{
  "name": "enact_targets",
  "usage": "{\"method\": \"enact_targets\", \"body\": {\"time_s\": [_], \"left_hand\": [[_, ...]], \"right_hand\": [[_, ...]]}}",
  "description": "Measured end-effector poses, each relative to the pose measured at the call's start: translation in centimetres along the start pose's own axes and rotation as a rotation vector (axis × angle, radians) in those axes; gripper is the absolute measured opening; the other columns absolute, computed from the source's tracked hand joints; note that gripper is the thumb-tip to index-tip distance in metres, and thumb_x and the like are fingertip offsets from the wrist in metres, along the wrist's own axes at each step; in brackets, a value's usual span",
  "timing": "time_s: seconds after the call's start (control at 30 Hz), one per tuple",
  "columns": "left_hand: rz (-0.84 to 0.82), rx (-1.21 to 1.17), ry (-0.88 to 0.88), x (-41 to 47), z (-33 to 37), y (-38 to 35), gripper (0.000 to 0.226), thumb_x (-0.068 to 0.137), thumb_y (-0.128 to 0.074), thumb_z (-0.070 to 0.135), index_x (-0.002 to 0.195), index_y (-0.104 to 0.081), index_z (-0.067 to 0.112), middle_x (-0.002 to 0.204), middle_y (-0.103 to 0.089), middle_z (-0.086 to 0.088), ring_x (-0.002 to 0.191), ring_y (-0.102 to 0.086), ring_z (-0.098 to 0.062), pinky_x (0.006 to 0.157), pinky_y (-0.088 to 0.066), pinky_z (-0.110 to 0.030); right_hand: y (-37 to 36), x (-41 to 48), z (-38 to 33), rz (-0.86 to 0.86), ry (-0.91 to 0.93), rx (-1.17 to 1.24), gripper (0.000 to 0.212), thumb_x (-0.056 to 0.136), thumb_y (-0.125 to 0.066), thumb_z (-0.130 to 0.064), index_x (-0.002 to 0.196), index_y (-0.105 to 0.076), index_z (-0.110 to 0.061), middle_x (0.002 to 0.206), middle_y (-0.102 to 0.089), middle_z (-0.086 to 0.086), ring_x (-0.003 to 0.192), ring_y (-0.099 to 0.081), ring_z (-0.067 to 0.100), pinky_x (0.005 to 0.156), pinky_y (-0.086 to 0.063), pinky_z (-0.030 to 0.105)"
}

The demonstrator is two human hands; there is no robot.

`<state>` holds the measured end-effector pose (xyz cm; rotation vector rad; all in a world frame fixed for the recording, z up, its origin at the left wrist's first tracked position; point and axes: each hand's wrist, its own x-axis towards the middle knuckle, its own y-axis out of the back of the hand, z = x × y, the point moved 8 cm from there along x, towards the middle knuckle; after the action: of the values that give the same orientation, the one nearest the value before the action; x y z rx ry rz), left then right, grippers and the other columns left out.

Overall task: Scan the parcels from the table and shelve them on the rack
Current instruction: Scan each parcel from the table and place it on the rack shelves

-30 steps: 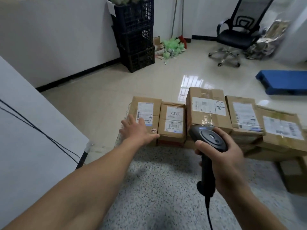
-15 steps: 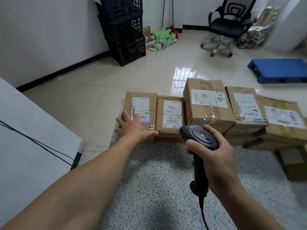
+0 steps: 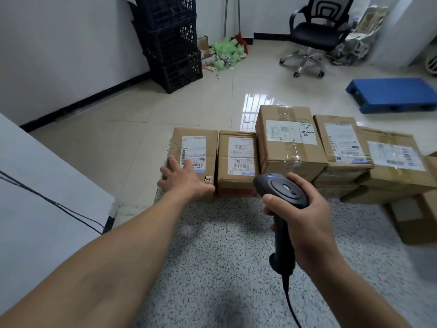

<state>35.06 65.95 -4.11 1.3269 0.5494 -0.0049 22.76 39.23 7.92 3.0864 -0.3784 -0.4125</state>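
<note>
Several brown cardboard parcels with white labels line the far edge of the speckled table (image 3: 212,256). My left hand (image 3: 183,179) lies flat, fingers spread, on the near left corner of the leftmost parcel (image 3: 201,143). A second small parcel (image 3: 237,162) sits just to its right, then a taller parcel (image 3: 288,140). My right hand (image 3: 305,221) grips a black corded barcode scanner (image 3: 281,192), its head pointing at the parcels. The rack is out of sight.
Stacked parcels (image 3: 390,162) crowd the table's right side. Beyond the table lie a tiled floor, black stacked crates (image 3: 172,43), an office chair (image 3: 316,31), a blue pallet (image 3: 395,93) and green litter. A white board (image 3: 35,197) with a black cable stands at left.
My view has shifted slightly. My left hand has stayed on the leftmost parcel, and the scanner has drifted a little to the left, toward the small parcels.
</note>
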Motion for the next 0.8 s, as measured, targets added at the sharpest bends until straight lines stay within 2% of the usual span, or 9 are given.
{"method": "enact_targets", "body": {"time_s": [0.13,0.23,0.33,0.47,0.7,0.8], "left_hand": [[-0.001,0.023,-0.009,-1.9,-2.0,-0.4,0.111,0.059,-0.069,0.075,0.147,-0.021,0.027,0.16,0.0,-0.01,0.142,-0.016,-0.043,0.11,-0.035,-0.059],[-0.007,0.021,-0.027,-4.2,-3.7,-1.3,0.113,0.056,-0.069,0.076,0.146,-0.02,0.029,0.159,0.0,-0.008,0.14,-0.017,-0.041,0.108,-0.036,-0.057],[-0.023,0.021,-0.028,-7.3,-5.0,-2.6,0.116,0.054,-0.069,0.075,0.147,-0.017,0.03,0.159,0.002,-0.008,0.14,-0.014,-0.04,0.108,-0.035,-0.058],[-0.071,0.015,-0.016,-11.9,-6.3,-4.6,0.122,0.054,-0.072,0.079,0.149,-0.013,0.031,0.162,0.008,-0.008,0.144,-0.008,-0.041,0.112,-0.03,-0.062],[-0.122,0.006,0.065,-21.8,-7.2,-8.8,0.127,0.059,-0.07,0.083,0.155,-0.005,0.03,0.164,0.021,-0.009,0.15,0.006,-0.045,0.118,-0.019,-0.065],[-0.121,-0.004,0.089,-25.2,-6.9,-10.4,0.127,0.06,-0.07,0.081,0.156,-0.005,0.03,0.163,0.023,-0.008,0.15,0.008,-0.045,0.117,-0.019,-0.065]], "right_hand": [[-0.4,-1.2,0.1,-0.019,-0.006,0.013,0.087,0.057,-0.087,-0.028,0.139,-0.056,-0.023,0.111,-0.074,0.003,0.099,-0.073,0.03,0.077,-0.058,0.042],[-0.8,-2.3,0.0,-0.066,-0.013,0.028,0.082,0.068,-0.092,-0.013,0.14,-0.055,-0.02,0.109,-0.073,0.001,0.098,-0.073,0.03,0.077,-0.056,0.038],[-1.1,-3.7,-0.3,-0.118,-0.007,0.032,0.072,0.075,-0.085,-0.006,0.138,-0.055,-0.021,0.106,-0.072,-0.001,0.092,-0.072,0.027,0.069,-0.055,0.035],[-0.8,-5.7,-0.4,-0.187,0.002,0.033,0.072,0.075,-0.084,-0.006,0.139,-0.055,-0.021,0.106,-0.071,0.001,0.08,-0.07,0.027,0.059,-0.054,0.036],[1.9,-10.0,0.4,-0.302,0.014,0.033,0.074,0.077,-0.083,-0.006,0.143,-0.052,-0.02,0.107,-0.072,0.002,0.083,-0.072,0.029,0.059,-0.054,0.038],[3.5,-11.6,1.3,-0.33,-0.001,0.043,0.074,0.076,-0.083,-0.003,0.142,-0.053,-0.02,0.103,-0.073,0.007,0.078,-0.07,0.028,0.057,-0.051,0.038]]}}
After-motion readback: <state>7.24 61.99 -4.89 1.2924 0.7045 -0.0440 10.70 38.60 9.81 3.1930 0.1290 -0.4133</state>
